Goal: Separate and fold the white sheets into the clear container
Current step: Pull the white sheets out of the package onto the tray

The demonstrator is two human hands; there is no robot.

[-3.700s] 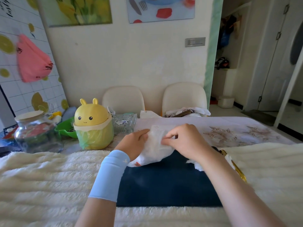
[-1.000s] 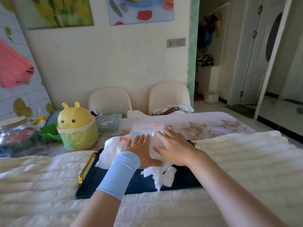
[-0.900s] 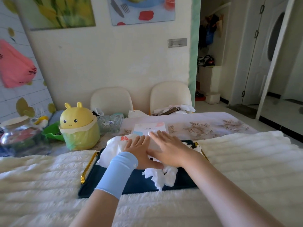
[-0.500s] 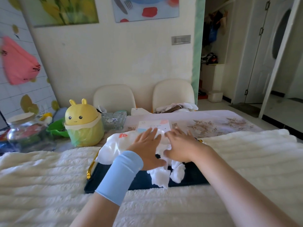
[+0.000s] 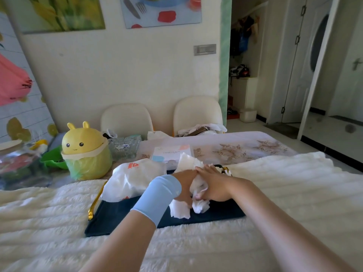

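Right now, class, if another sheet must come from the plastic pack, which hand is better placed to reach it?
Probably left: the left hand sits next to the plastic pack on the tray; the right hand lies beyond it, across the white sheets.

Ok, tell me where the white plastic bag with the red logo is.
Head view, left of centre: the plastic bag lies over the dark tray's far-left corner, between the yellow bunny bin and the left hand.
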